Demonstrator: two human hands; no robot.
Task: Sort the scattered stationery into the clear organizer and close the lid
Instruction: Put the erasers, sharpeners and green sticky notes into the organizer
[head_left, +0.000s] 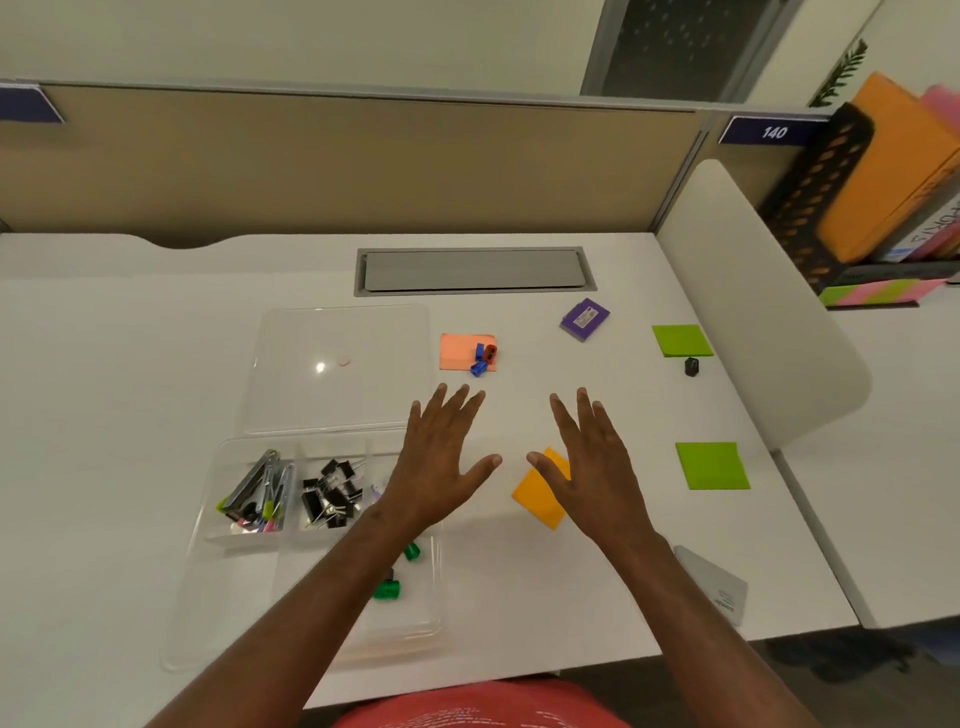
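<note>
The clear organizer (228, 597) lies at the near left with its lid (337, 364) swung open behind it. Its compartments hold staplers (257, 491), black binder clips (330, 493) and green sharpeners (387, 590). Both hands hover flat over the desk, fingers spread, holding nothing. My left hand (441, 457) is over the organizer's right edge. My right hand (587, 462) partly covers an orange sticky pad (537, 499). Beyond them lie a salmon pad (457, 351) with blue and red sharpeners (484, 358), a purple box (584, 318), two green pads (681, 340) (711, 465) and a black sharpener (691, 366).
A grey cable hatch (475, 270) is set into the desk (104, 389) at the back. A grey card (719, 584) lies at the near right edge. A white divider (753, 312) bounds the right side, with a black file rack (831, 208) beyond it.
</note>
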